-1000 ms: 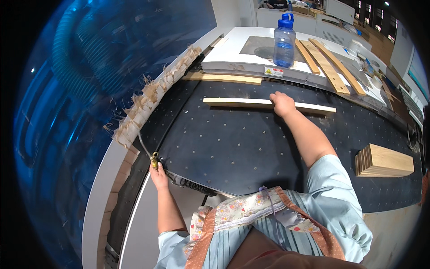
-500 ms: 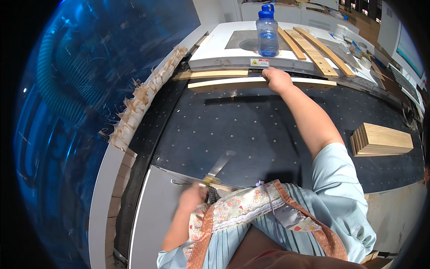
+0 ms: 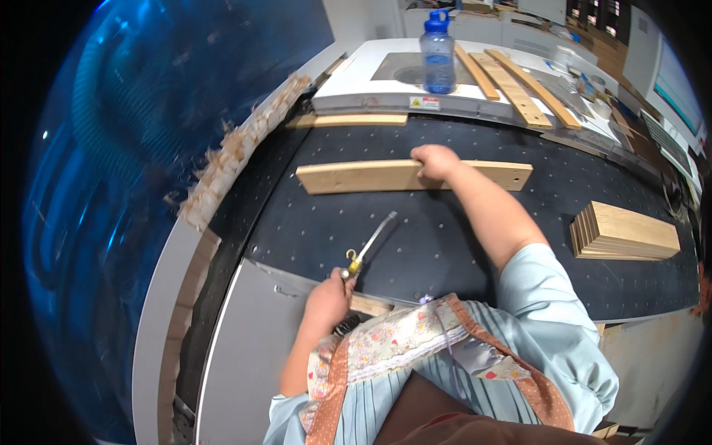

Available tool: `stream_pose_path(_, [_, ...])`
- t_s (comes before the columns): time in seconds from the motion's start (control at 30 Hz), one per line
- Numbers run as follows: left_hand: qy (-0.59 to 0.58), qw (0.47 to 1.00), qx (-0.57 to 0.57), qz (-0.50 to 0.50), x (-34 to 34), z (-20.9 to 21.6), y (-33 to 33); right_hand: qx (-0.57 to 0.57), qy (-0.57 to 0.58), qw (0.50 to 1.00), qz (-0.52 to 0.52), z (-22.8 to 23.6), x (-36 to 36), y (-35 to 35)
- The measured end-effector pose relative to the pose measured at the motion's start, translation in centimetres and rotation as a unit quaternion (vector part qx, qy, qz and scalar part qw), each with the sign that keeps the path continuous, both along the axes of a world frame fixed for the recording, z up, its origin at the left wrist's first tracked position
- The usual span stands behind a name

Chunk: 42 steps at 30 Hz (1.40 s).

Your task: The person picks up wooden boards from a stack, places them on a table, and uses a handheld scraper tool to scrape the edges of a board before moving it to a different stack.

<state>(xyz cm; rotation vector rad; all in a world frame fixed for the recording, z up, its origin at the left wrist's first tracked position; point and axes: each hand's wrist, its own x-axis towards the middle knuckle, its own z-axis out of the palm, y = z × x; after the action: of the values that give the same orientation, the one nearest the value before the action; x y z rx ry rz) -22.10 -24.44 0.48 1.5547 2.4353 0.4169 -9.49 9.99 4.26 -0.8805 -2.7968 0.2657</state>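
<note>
A long light wooden board stands tilted on its edge above the dark worktable, with a hole near its right end. My right hand grips its upper edge around the middle, fingers wrapped over it. Close to my body, my left hand is closed around an air blow gun. The gun has a yellow body with a hook and a thin pale nozzle pointing up and right toward the board. Its handle is mostly hidden by my fingers.
Right of my arm lies a stack of short boards. Beyond the table, a white machine top carries a blue-capped water bottle and several wooden strips. Another strip lies along its front edge. A blue curtain hangs at left.
My right hand has pulled the board nearer from the machine's edge and tilted it so its broad face shows. My left hand has lifted the air blow gun slightly forward.
</note>
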Motion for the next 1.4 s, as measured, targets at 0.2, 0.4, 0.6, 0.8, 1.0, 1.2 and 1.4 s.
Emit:
stream_pose_path(0.2, [0.037,0.998,-0.042,0.016,0.3,-0.6,3.2,-0.011,-0.044,0.998,-0.047,-0.8,-2.5,0.0])
stream_pose_path(0.4, [0.016,0.992,-0.074,0.096,-2.7,-0.9,4.7,0.099,-0.009,0.986,-0.131,-2.6,-3.3,-1.8])
stream_pose_path(0.6, [0.011,0.982,-0.074,0.173,-6.7,-1.0,4.0,0.082,0.017,0.989,-0.125,-2.9,-3.0,-0.9])
stream_pose_path(0.8, [0.0,0.98,-0.044,0.193,-7.6,-1.0,4.8,0.065,0.045,0.99,-0.119,-3.3,-3.2,-0.3])
stream_pose_path(1.0, [0.001,0.981,-0.054,0.184,-7.9,-1.3,5.5,0.079,0.072,0.988,-0.109,-3.6,-3.2,-0.4])
stream_pose_path(1.2, [0.021,0.982,-0.042,0.18,-8.2,-1.1,5.2,0.093,0.085,0.986,-0.105,-3.8,-3.0,-0.4])
stream_pose_path(1.4, [0.018,0.982,-0.035,0.186,-7.6,-1.0,5.9,0.102,0.083,0.986,-0.105,-4.0,-3.0,-0.6])
